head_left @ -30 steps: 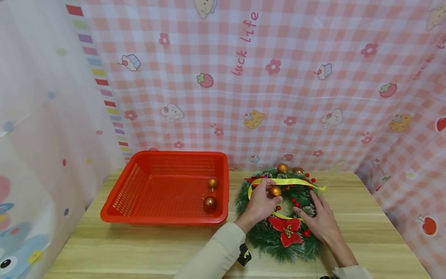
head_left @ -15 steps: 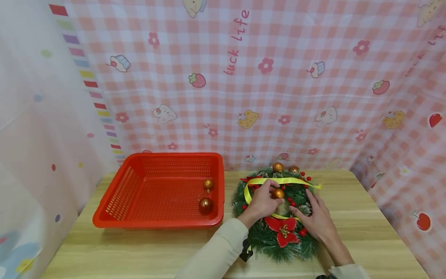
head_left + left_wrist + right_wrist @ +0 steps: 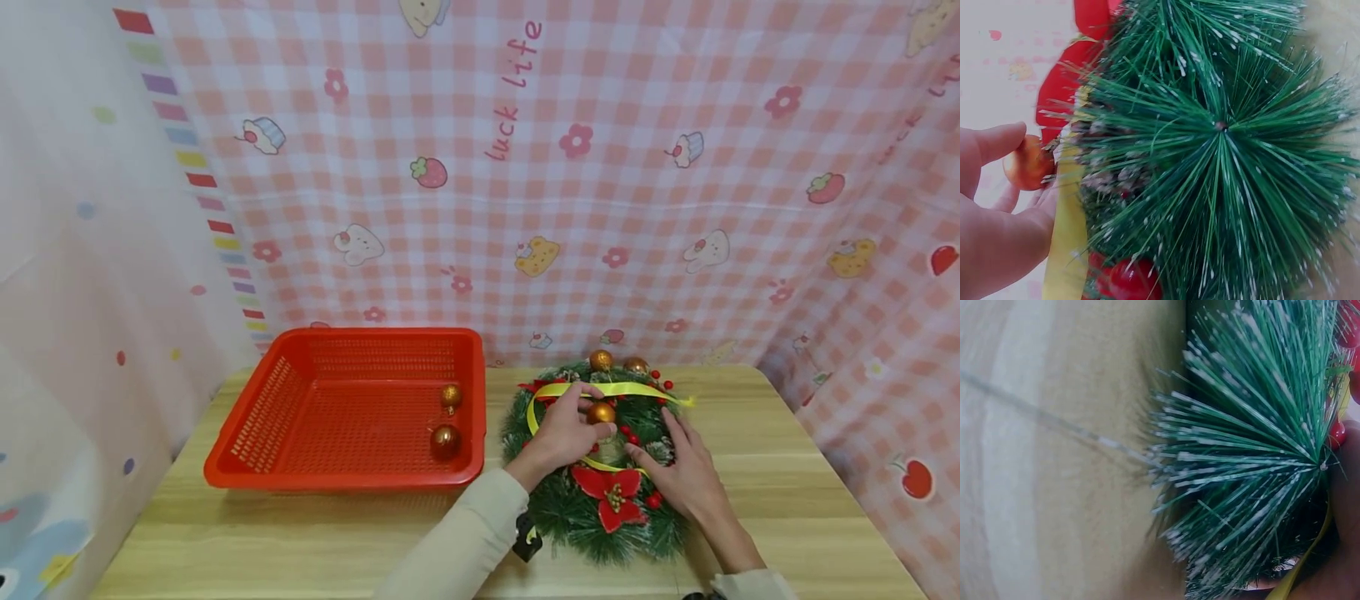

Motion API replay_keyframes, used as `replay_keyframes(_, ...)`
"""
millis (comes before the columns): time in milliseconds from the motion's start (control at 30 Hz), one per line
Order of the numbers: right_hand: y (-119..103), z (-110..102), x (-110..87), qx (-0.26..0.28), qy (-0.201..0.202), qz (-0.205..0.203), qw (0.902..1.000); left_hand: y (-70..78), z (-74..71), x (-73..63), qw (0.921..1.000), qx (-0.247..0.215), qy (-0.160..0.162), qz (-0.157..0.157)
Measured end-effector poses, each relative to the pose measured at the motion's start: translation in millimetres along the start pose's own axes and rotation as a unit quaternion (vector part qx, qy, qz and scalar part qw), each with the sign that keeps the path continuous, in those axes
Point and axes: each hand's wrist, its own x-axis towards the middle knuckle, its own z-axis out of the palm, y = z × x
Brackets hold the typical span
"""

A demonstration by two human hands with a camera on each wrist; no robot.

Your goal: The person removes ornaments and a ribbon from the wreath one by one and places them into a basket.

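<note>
On the near side of the wreath (image 3: 600,542) lies a red flower (image 3: 615,497), and beyond it my right hand (image 3: 686,471) rests on the wreath's right side, thumb and fingers apart. Over the wreath's opening, my left hand (image 3: 562,431) pinches a gold ball (image 3: 601,413) near the yellow ribbon (image 3: 630,388). Left of the wreath, a red basket (image 3: 345,481) holds two balls (image 3: 445,442); two more balls (image 3: 601,360) sit along the wreath's far edge.
</note>
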Motion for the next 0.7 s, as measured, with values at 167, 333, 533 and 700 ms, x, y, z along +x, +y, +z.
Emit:
replay_keyframes(167, 0, 0, 0.8, 0.003, -0.007, 0.006, 1.0000, 4.0, -9.0, -6.5, 0.9998, -0.004, 0.009, 0.019)
replay_keyframes(333, 1, 0, 1.1, -0.001, -0.012, 0.007, 0.9999, 8.9, -19.3, -16.6, 0.9991, -0.015, 0.009, 0.039)
replay_keyframes(533, 1, 0, 1.9, -0.005, -0.014, 0.005, 0.9999, 17.9, -38.1, -32.8, 0.9976, -0.023, 0.028, 0.060)
replay_keyframes(700, 1, 0, 2.3, -0.008, -0.008, -0.002, 0.9999, 23.8, -57.6, -48.5, 0.9962, -0.044, 0.043, 0.062)
